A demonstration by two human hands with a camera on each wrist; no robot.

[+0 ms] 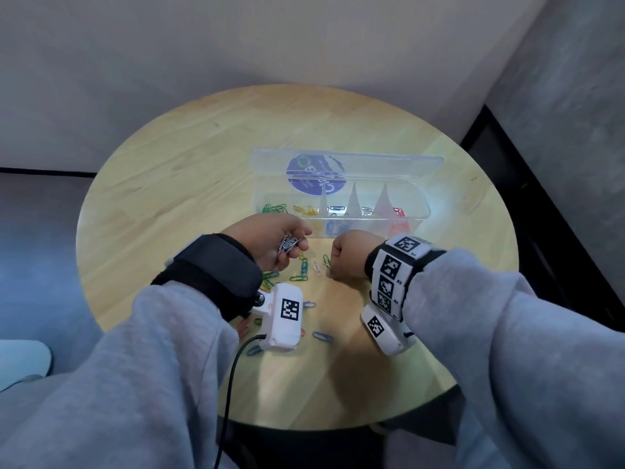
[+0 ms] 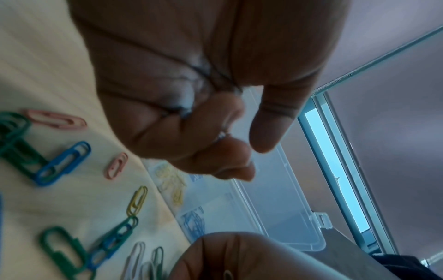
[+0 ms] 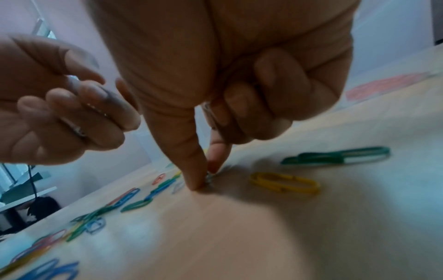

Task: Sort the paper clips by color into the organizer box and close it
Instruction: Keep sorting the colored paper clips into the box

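The clear organizer box [image 1: 419, 211] stands open on the round table, its lid [image 1: 389, 164] tilted back. Its compartments hold green, yellow, blue, silver and red clips from left to right. My left hand [image 1: 297, 243] hovers in front of the box and grips a bunch of silver paper clips [image 1: 287, 246]; the left wrist view shows its fingers [image 2: 215, 151] curled. My right hand [image 1: 333, 270] reaches down to the table, and its thumb and forefinger pinch a silver paper clip [image 3: 209, 177] lying there. Loose clips in several colors [image 1: 304, 269] lie between and below my hands.
Green [image 3: 335, 155] and yellow [image 3: 285, 182] clips lie right of my right fingertips. Blue clips [image 1: 323, 336] lie nearer the table's front edge, partly under the left wrist camera [image 1: 282, 319] and its cable. Bare wood [image 1: 169, 170] spreads left of and behind the box.
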